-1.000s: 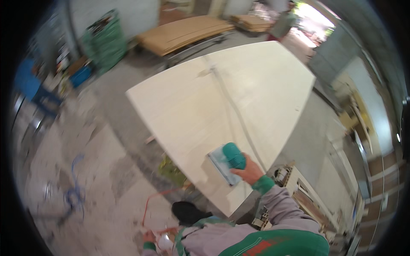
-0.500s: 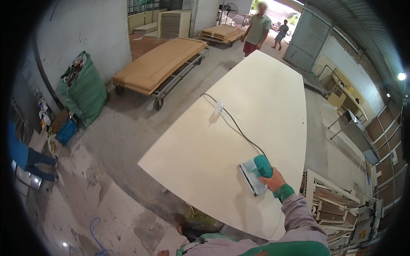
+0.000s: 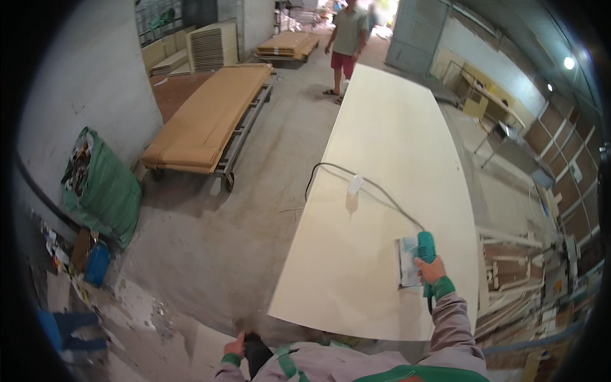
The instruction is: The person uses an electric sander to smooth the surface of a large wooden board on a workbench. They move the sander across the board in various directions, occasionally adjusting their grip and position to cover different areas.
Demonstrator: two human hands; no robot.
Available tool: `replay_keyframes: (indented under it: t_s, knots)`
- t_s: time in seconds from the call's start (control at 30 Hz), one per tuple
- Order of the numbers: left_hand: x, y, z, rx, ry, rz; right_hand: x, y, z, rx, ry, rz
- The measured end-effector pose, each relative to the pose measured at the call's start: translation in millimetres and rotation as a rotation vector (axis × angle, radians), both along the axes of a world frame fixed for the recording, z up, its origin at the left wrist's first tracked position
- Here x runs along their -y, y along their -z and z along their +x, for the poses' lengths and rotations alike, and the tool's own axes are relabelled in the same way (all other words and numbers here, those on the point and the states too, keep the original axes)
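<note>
My right hand [image 3: 432,270] is closed around the teal body of an electric sander [image 3: 426,247]. The sander's flat pad rests on a large pale panel [image 3: 382,274], near its right edge. From the tool a dark cord [image 3: 393,202] runs across the panel and loops over the left edge. A small whitish object [image 3: 355,184] lies beside the cord. Off the panel's near left corner, my left hand [image 3: 234,346] is low by my body. Its thumb or a finger sticks out, and nothing shows in it.
A person [image 3: 347,38] stands beyond the panel's far end. To the left are a wheeled cart with brown sheets [image 3: 210,121], a stuffed green sack [image 3: 108,184] and a blue container [image 3: 97,263]. Another person's legs [image 3: 79,328] show lower left. Wooden frames [image 3: 515,261] lie at right.
The view has turned, and the panel sits further right and straighter in it. The sander is nearer the panel's right edge, still in my right hand. More of my left hand shows.
</note>
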State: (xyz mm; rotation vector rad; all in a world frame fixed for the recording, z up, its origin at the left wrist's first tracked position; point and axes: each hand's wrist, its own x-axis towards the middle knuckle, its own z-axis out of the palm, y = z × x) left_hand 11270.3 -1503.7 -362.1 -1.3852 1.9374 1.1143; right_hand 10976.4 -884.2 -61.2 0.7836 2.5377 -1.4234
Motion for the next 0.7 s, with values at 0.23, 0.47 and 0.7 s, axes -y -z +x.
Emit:
replay_keyframes:
  t_s: [0.23, 0.47, 0.7]
  knots:
    - [104, -274, -340, -1.238, 0.379, 0.578, 102, 15, 29, 0.004, 0.354, 0.132]
    - [45, -411, -537, -1.326, 0.595, 0.451, 139, -6, 21, 0.081, 0.536, 0.116]
    - [-112, -274, -576, -0.902, 1.445, 0.289, 133, 1, 18, 0.112, 0.591, 0.125]
